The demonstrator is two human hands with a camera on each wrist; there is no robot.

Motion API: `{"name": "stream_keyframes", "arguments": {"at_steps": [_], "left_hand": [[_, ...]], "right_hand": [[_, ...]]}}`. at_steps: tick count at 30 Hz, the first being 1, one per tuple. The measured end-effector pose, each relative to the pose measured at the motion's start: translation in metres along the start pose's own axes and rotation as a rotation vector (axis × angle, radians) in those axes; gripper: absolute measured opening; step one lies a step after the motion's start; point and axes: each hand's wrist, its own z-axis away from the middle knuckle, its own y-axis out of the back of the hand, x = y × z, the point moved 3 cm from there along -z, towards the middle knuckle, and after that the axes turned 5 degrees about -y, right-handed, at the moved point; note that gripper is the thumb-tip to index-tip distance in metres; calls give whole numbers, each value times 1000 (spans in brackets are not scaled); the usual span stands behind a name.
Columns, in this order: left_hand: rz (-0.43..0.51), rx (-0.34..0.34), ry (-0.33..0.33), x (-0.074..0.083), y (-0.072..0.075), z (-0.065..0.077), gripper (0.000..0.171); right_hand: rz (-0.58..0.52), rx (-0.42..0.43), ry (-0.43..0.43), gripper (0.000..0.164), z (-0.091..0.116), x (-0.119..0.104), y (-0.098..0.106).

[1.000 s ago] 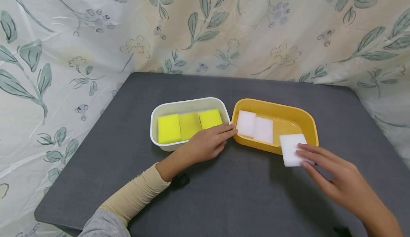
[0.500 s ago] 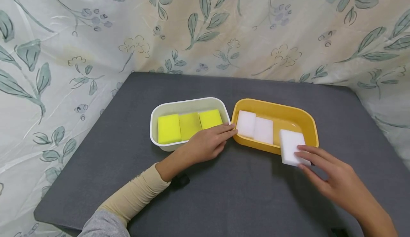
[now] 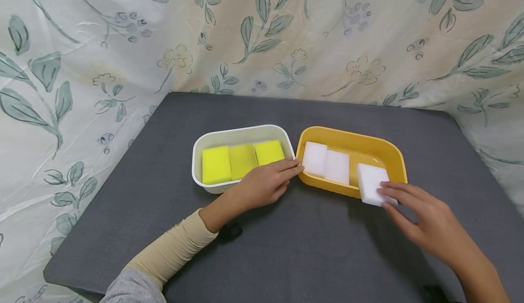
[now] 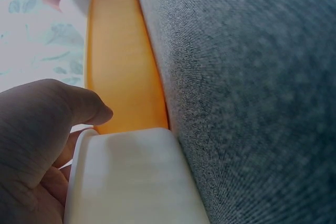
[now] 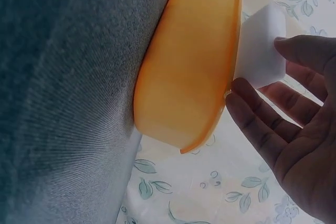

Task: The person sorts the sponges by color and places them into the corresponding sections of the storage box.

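Note:
In the head view my right hand (image 3: 430,221) pinches a white sponge block (image 3: 373,182), tilted over the near right rim of the yellow tub (image 3: 378,144). The right wrist view shows the thumb on one face of that sponge (image 5: 262,45), with fingertips right at the tub's rim (image 5: 233,51). Two more white sponges (image 3: 315,158) lie side by side at the tub's left end. My left hand (image 3: 266,182) lies with extended fingers across the right corner of the white tub (image 3: 241,132), fingertips at the yellow tub's left rim. Three yellow sponges (image 3: 216,164) sit in the white tub, the rightmost partly hidden.
Both tubs stand close together on a dark grey table (image 3: 286,248). Behind and along the sides hangs a leaf-patterned curtain (image 3: 266,34). The table's far edge runs along its foot.
My right hand has raised the white sponge slightly toward the yellow tub and tilted it, so that a side edge shows. The left hand stays where it was.

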Motion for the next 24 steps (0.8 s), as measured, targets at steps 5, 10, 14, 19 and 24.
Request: {"name": "stream_keyframes", "arguments": {"at_steps": [5, 10, 14, 19, 24], "left_hand": [[3, -1, 1, 0, 0, 0, 53], [7, 5, 2, 1, 0, 0, 53], [5, -2, 5, 1, 0, -1, 53], [6, -17, 10, 1, 0, -2, 54], [7, -27, 18, 1, 0, -2, 54]], "right_hand": [[-3, -3, -35, 53, -3, 5, -1], [30, -18, -80, 35, -6, 8, -2], [30, -24, -114, 43, -9, 9, -3], [19, -23, -132, 39, -11, 10, -4], [19, -29, -132, 37, -14, 13, -4]]}}
